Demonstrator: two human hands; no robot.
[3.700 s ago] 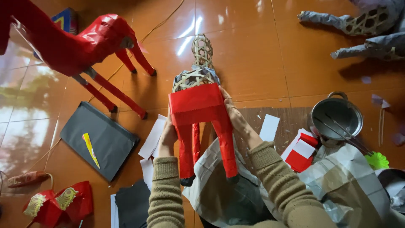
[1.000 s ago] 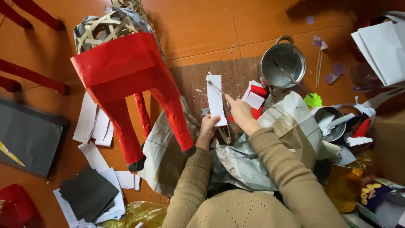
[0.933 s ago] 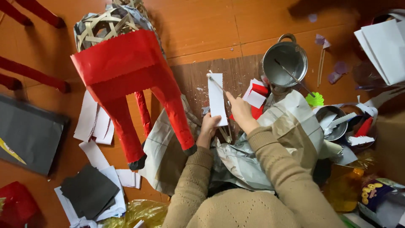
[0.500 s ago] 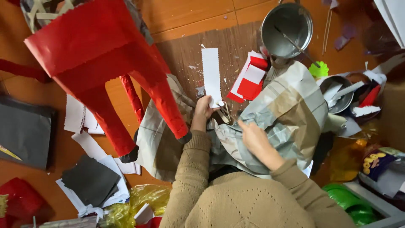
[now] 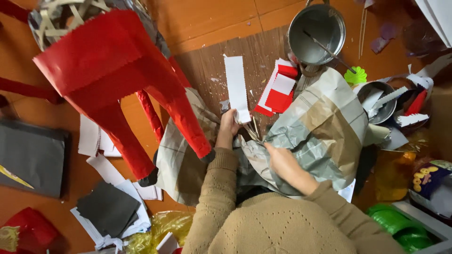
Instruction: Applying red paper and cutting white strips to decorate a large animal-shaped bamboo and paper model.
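My left hand [image 5: 229,126] pinches the lower end of a white paper strip [image 5: 236,84] with zigzag edges, which lies on a brown wooden board [image 5: 207,70]. A few thin pale sticks [image 5: 254,131] poke out just right of that hand. My right hand [image 5: 282,162] lies on a crumpled grey and brown paper sheet [image 5: 325,127] over my lap, fingertips drawn together at the sticks' lower ends. Whether it grips them is hidden. A red paper-covered animal frame [image 5: 117,70] with long legs stands at the left, its woven bamboo showing at the top.
A steel pot [image 5: 316,33] with a brush stands at the back. Red and white paper pieces [image 5: 278,87] lie beside the strip. A small bowl [image 5: 376,101] with scraps sits at the right. Dark grey sheets [image 5: 30,157] and white scraps [image 5: 106,164] lie at the left, with a green tub [image 5: 400,226] at the lower right.
My right hand has drawn back from beside the white strip down onto the crumpled sheet. My left hand has stayed at the strip's lower end. The view has shifted toward the red frame.
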